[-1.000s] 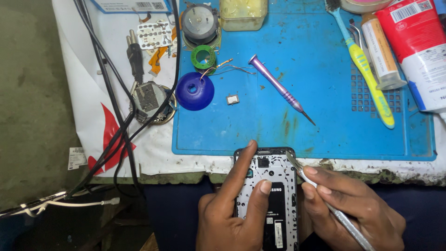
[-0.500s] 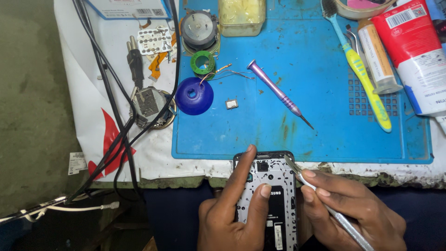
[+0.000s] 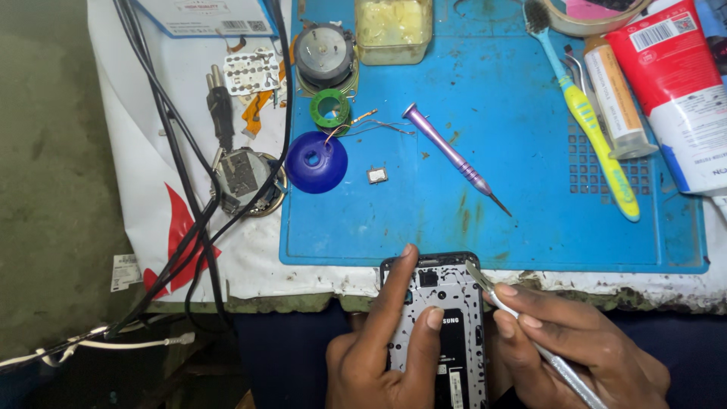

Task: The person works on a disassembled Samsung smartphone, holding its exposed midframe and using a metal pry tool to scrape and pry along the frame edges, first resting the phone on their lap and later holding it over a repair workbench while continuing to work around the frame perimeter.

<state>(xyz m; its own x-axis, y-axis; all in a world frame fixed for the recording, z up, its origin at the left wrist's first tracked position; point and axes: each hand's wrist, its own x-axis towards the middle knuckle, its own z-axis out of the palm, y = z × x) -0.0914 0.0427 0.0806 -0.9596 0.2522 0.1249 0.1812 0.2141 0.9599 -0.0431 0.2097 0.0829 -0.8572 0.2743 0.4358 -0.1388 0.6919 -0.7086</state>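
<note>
Your left hand (image 3: 382, 356) is clamped on the phone (image 3: 447, 333), back cover off, thumb on its inner plate and forefinger along its left edge; the phone sits at the table's near edge, over your lap. Your right hand (image 3: 583, 344) is closed around a metal tool (image 3: 530, 341), whose tip touches the phone's upper right corner. Beyond, on the blue mat (image 3: 530, 227), lie a purple screwdriver (image 3: 454, 157), a small chip (image 3: 376, 176) and a toothbrush (image 3: 587, 113). A blue cup (image 3: 315, 161) sits at the mat's left edge.
</note>
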